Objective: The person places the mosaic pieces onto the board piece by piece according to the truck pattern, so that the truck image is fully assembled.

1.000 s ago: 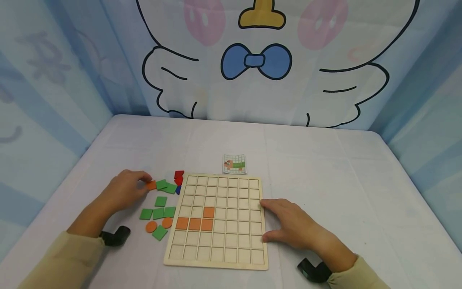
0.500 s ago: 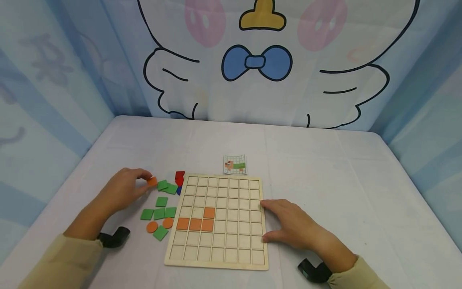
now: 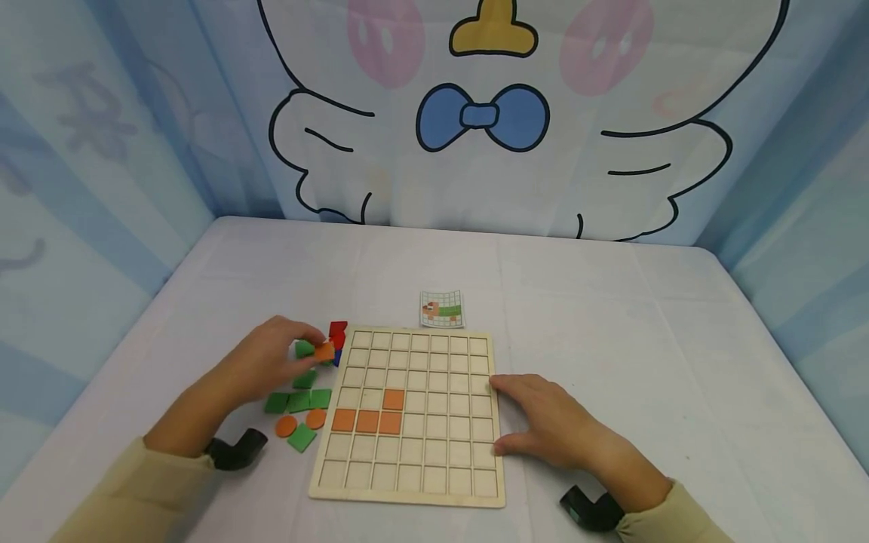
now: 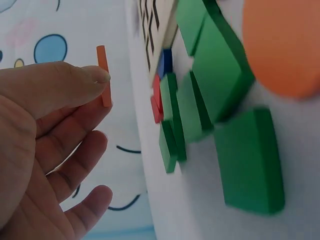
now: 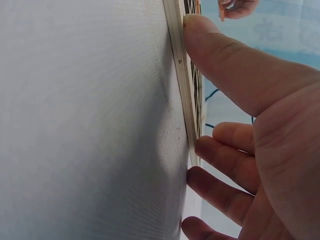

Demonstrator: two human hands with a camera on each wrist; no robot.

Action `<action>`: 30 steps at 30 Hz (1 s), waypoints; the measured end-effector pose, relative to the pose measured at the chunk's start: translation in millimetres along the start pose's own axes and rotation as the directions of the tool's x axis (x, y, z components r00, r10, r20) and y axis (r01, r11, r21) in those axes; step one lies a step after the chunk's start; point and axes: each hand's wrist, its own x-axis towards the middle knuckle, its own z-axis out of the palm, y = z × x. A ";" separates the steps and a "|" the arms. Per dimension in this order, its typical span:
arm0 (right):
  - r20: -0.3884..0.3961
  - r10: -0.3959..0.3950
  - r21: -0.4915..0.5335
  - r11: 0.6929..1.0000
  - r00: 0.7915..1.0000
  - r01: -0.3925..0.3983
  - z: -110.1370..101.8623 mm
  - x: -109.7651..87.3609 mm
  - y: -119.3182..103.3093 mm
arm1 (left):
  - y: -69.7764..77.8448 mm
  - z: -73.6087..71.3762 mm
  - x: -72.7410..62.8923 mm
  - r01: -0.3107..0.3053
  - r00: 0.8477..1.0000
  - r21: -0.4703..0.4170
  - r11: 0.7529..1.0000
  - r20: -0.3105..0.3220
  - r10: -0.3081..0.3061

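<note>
White tabletop [image 3: 686, 369] stretches past right hand [image 3: 553, 418], spread at board edge [image 3: 496, 418]; left hand [image 3: 270, 362] pinches orange tile [image 3: 326, 351].

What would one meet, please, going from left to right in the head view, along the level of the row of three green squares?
Left forearm → row of three green squares → wooden board, with an orange square on it at this level → right hand.
</note>
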 end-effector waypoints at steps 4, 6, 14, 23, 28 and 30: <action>0.003 0.002 0.001 1.000 1.000 -0.002 0.1 0.1 0.6 | 9.7 3.2 1.4 -0.038 0.999 -0.021 0.999 0.011 0.038; 0.004 0.003 0.001 1.000 1.000 -0.003 0.1 0.1 0.8 | 14.7 4.8 3.1 -0.053 0.998 -0.024 0.998 0.025 0.053; 0.002 -0.001 -0.001 1.000 1.000 0.001 0.5 0.3 1.4 | 29.1 14.5 12.5 -0.139 0.989 -0.011 0.990 0.059 0.139; -0.004 -0.006 -0.009 1.000 1.000 0.006 0.8 0.3 1.6 | 38.8 23.7 16.8 -0.187 0.979 -0.021 0.982 0.075 0.188; -0.003 -0.013 -0.004 1.000 1.000 0.013 1.0 0.3 2.1 | 41.3 26.8 17.0 -0.241 0.969 -0.002 0.970 0.059 0.241; -0.003 -0.020 -0.001 1.000 1.000 0.020 1.2 0.3 2.5 | 41.5 28.2 17.3 -0.266 0.963 0.003 0.964 0.053 0.266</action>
